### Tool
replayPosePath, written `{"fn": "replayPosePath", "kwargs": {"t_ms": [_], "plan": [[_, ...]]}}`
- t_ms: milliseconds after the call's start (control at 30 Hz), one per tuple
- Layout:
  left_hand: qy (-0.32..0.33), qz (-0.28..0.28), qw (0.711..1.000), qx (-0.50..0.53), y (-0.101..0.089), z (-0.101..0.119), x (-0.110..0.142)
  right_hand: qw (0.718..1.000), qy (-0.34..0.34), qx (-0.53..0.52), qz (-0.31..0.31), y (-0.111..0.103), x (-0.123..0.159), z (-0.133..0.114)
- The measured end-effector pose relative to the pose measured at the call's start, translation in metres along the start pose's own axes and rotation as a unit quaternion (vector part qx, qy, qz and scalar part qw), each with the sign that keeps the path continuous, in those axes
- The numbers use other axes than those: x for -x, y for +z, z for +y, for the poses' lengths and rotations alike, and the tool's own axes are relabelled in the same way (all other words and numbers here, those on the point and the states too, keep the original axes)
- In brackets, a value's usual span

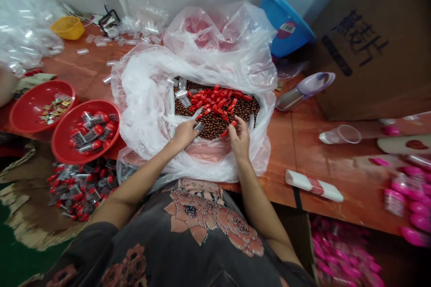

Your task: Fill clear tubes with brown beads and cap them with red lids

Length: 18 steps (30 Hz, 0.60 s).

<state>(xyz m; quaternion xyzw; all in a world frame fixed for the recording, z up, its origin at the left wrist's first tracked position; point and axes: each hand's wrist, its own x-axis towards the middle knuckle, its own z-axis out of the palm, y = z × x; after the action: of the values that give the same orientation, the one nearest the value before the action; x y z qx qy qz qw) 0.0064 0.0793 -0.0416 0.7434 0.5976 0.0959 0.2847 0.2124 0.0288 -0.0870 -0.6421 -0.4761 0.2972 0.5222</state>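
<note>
My left hand [185, 135] is closed around a small clear plastic tube [199, 127] at the near left of a bag-lined container. Across from it, my right hand [240, 140] pinches a red plastic cap [233, 123]. Both hands are low over a mass of small brown balls [213, 126]. Loose red caps [218, 98] lie heaped on the balls, and a few clear tubes [182, 94] rest at the far left. A crumpled white plastic bag [141, 94] surrounds the balls on all sides. What is inside the tube in my left hand is too small to tell.
To the left stand a red bowl [55, 151] of capped tubes and another red bowl [20, 119] with small colourful pieces. Capped tubes [84, 190] are piled below. At right are a bottle [289, 98], a plastic cup [348, 134], a white packet [299, 180] and a cardboard box [377, 80].
</note>
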Motion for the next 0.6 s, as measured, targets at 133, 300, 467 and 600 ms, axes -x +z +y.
{"fn": "replayPosePath", "kwargs": {"t_ms": [133, 300, 467, 600], "plan": [[0.007, -0.048, 0.999, -0.014, 0.004, 0.014, -0.022, 0.997, 0.071, -0.031, -0.011, -0.001, 0.006, 0.008], [0.016, -0.040, 0.998, 0.054, 0.018, 0.020, -0.039, 0.994, 0.081, 0.007, -0.074, -0.004, 0.012, 0.018], [-0.011, -0.040, 0.962, 0.269, 0.040, 0.016, -0.043, 0.977, -0.001, 0.143, -0.157, -0.017, 0.018, 0.013], [-0.043, -0.068, 0.898, 0.433, 0.055, 0.010, -0.045, 0.969, -0.030, 0.178, -0.168, -0.028, 0.022, 0.009]]}}
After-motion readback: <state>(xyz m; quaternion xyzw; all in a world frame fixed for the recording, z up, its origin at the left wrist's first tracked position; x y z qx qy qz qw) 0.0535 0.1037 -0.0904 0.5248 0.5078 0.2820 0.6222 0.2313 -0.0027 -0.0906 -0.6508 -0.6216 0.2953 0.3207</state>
